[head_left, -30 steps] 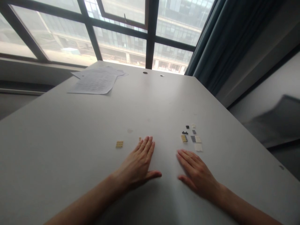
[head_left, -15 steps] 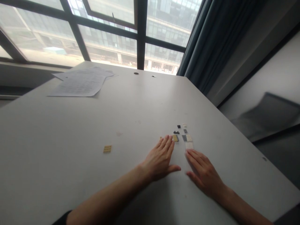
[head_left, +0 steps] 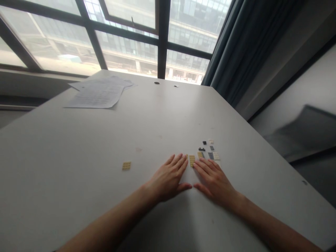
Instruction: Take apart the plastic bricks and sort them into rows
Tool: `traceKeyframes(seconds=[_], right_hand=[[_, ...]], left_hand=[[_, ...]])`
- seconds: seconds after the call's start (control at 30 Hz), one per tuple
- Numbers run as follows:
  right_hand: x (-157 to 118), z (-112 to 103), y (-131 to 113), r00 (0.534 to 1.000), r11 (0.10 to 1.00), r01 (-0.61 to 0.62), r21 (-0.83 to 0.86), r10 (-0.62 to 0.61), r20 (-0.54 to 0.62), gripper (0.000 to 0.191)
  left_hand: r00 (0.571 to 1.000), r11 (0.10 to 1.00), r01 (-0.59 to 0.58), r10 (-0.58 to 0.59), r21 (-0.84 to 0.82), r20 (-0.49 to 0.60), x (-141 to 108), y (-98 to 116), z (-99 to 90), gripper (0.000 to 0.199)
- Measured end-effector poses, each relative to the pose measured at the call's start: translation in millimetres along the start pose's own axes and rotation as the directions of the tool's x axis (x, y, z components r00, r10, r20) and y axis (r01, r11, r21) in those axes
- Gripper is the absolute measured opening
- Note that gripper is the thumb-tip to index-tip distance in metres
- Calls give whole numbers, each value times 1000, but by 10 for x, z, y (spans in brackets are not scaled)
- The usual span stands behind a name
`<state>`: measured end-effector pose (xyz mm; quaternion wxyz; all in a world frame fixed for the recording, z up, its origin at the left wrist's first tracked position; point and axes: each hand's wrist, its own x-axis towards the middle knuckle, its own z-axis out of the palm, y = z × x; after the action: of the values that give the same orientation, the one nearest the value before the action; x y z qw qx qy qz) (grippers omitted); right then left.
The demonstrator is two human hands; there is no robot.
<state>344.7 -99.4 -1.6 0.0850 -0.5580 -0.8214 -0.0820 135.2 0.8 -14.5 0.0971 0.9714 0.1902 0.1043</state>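
Observation:
My left hand (head_left: pixel 169 177) lies flat on the white table, its fingertips partly over a small yellow piece (head_left: pixel 187 156). Flat too, my right hand (head_left: pixel 215 180) has its fingertips by the lower edge of a yellow studded plate (head_left: pixel 192 161), which shows between both hands. Just beyond the right fingers are a yellow and grey piece (head_left: pixel 201 155), a dark grey piece (head_left: pixel 210 155) and a white studded piece (head_left: pixel 216 156). Farther back sit small black pieces (head_left: pixel 202 149), a grey one (head_left: pixel 212 148) and a white one (head_left: pixel 211 141). Both thumbs point toward each other.
Another yellow plate (head_left: pixel 126 166) lies alone to the left on the table (head_left: pixel 91 147). Printed papers (head_left: pixel 97 94) rest at the far left by the window. A dark curtain (head_left: pixel 236 45) hangs beyond the table's right edge.
My right hand has moved left, beside the yellow plate. My left hand has shifted slightly left, and that plate now shows between the hands. The view has turned slightly.

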Motion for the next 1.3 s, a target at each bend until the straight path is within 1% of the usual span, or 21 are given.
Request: traceKeyframes(seconds=[0.13, 0.23, 0.33, 0.4, 0.43, 0.53, 0.57, 0.63, 0.67, 0.73, 0.77, 0.83, 0.9, 1.03, 1.1, 1.13, 1.2, 1.23, 1.3], right_hand=[[8, 23, -8, 999, 1000, -17, 1, 17, 35, 51], [-2, 31, -18, 999, 1000, -28, 3, 28, 20, 51], [-14, 37, -4, 999, 999, -36, 7, 36, -17, 53], [-29, 42, 27, 999, 999, -35, 17, 36, -41, 54], [-39, 45, 45, 998, 999, -34, 24, 35, -51, 54], [-63, 54, 84, 997, 998, -31, 46, 35, -75, 52], [-68, 56, 86, 996, 998, -29, 52, 33, -81, 51], [-68, 54, 75, 995, 998, -19, 62, 25, -94, 51], [-65, 49, 64, 995, 998, -15, 67, 21, -99, 51], [-55, 33, 44, 994, 997, -10, 75, 18, -108, 51], [-51, 22, 39, 993, 997, -12, 77, 21, -113, 51], [-47, -3, 43, 992, 997, -23, 78, 32, -123, 51], [-50, -23, 68, 988, 996, -44, 76, 54, -141, 51], [-67, -22, 140, 975, 991, -108, 77, 121, -187, 49], [-74, 3, 160, 969, 987, -131, 88, 146, -197, 47], [-76, 19, 164, 968, 986, -138, 97, 155, -198, 46], [-82, 51, 161, 964, 981, -147, 124, 170, -202, 44], [-86, 66, 159, 962, 978, -147, 147, 175, -207, 43], [-102, 98, 168, 958, 966, -129, 224, 180, -224, 45]], left_hand=[[1000, 1000, -19, 19, -18, -3, 28, 55, 4, 81], [999, 999, -34, 34, -31, 7, 31, 65, -32, 81], [999, 999, -48, 49, -19, 19, -59, -51, -140, 83], [1000, 1000, -14, 14, 14, -2, -230, -234, -246, 81], [999, 999, 29, -28, 37, -29, -355, -352, -301, 79], [978, 973, 201, -192, 117, -82, -838, -716, -428, 77], [973, 965, 227, -218, 129, -77, -1001, -812, -448, 79], [971, 961, 241, -240, 138, -22, -1262, -933, -450, 85], [969, 959, 246, -248, 138, -2, -1339, -956, -436, 87], [967, 959, 249, -254, 137, 21, -1358, -943, -390, 89], [967, 959, 246, -252, 137, 25, -1299, -917, -363, 89], [973, 965, 223, -230, 138, 33, -1057, -848, -305, 88], [980, 975, 181, -189, 128, 58, -695, -770, -239, 88], [990, 993, 106, -109, 49, 86, 144, -576, -89, 91], [994, 998, 70, -70, 5, 88, 492, -469, -27, 92], [995, 998, 52, -50, -22, 91, 624, -422, -6, 91], [996, 996, 38, -32, -75, 78, 781, -358, 16, 91], [998, 993, 31, -24, -111, 63, 802, -347, 19, 90], [999, 978, 40, -41, -206, 1, 733, -376, 11, 88]])
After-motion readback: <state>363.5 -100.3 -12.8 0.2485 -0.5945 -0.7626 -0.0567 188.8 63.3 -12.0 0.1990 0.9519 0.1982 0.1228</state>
